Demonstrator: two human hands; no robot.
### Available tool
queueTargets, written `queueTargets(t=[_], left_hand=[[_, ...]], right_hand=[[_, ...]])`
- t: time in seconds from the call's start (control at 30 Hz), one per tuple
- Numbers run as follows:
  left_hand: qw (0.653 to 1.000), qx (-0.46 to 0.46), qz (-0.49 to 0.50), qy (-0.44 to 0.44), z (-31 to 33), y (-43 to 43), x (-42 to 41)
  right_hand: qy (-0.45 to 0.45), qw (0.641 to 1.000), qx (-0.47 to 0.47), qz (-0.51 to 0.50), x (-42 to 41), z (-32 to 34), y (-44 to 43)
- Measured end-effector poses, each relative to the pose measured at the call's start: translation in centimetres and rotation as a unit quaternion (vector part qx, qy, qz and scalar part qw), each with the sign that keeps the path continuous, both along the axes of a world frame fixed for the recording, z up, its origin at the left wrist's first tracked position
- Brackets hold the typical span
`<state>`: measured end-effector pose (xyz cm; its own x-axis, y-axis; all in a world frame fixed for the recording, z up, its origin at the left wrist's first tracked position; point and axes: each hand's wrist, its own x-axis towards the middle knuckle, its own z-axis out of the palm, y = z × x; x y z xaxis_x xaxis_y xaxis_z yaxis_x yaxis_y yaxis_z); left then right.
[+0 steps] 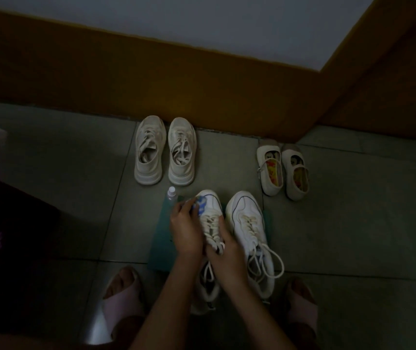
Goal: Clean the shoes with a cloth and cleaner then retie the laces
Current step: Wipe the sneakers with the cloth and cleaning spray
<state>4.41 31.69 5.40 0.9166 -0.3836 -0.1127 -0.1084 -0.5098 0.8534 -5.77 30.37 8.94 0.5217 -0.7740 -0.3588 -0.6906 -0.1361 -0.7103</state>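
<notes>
Sneaker: white lace-up leather sneaker (213,207) sits on a green floor mat (161,236); probably light, soft upper, firm sole.
Left hand (185,223): fingers bunched round a blue-and-white cloth (198,203) at the toe.
Right hand (224,248): wrapped over the laced midfoot, likely the steadiest hold.
Cleaner: small clear spray bottle (171,194) stands just beside the toe.

Smooth white sneaker (248,223), clear plastic bottle (171,195), matt floor tiles (340,223)
</notes>
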Motion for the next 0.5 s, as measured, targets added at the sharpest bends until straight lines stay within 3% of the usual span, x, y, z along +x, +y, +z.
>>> queueTargets(t=[0.5], left_hand=[[0.993,-0.042,0.034,0.102,-1.0,5.4,-2.4]], right_hand=[[0.009,0.998,0.052,0.025,0.0,0.1,-0.4]])
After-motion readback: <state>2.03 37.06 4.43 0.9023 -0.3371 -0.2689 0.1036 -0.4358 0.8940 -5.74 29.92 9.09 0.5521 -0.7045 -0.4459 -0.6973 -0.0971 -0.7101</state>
